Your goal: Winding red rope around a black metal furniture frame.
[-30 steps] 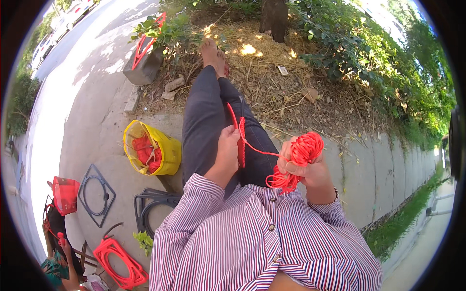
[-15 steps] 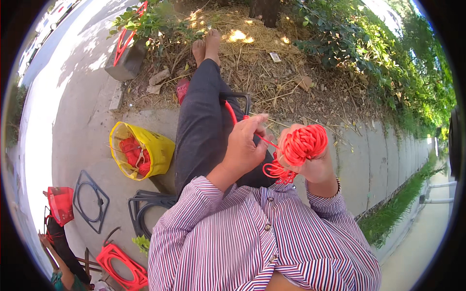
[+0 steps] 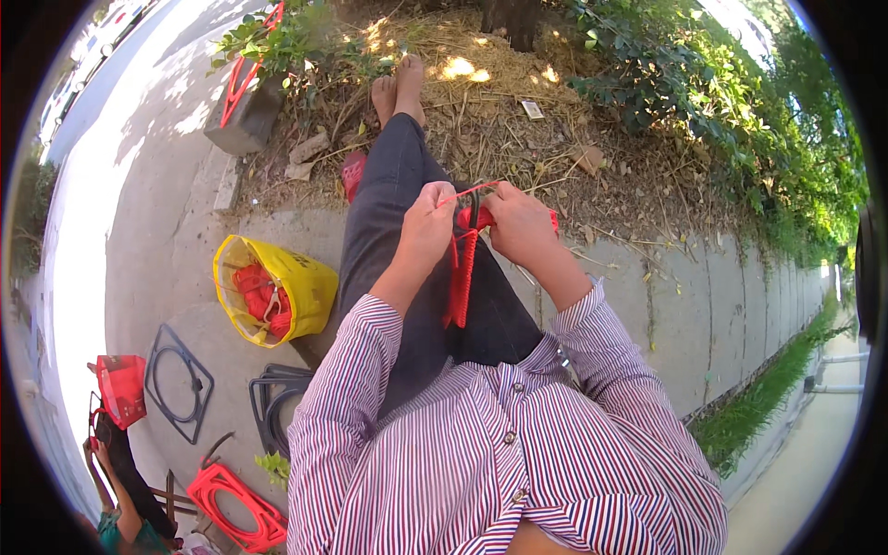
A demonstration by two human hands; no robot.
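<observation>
A thin red cord (image 3: pixel 474 191) runs taut between my two hands above my lap. My left hand (image 3: pixel 428 225) is closed, pinching one end of that stretch. Opposite it, my right hand (image 3: pixel 524 222) is closed on the cord too; parts of the red cord bundle show around its fingers. Between the hands stands a dark frame (image 3: pixel 475 200), its top bar partly hidden by them. One side of the frame is wrapped tightly in red cord (image 3: pixel 462 277), hanging down over my dark trousers.
On the left stands a yellow bucket (image 3: pixel 319 287) holding red cord. Bare dark frames (image 3: pixel 176 384) and a red-wrapped frame (image 3: pixel 236 509) lie on the pavement. Another person's arm (image 3: pixel 118 481) shows at lower left. Ahead, a strawy bed (image 3: pixel 481 102) borders a tree and bushes.
My right hand has moved left and forward to the frame, and the cord bundle is now mostly hidden. My left hand has shifted slightly left. The red-wrapped side has come into sight.
</observation>
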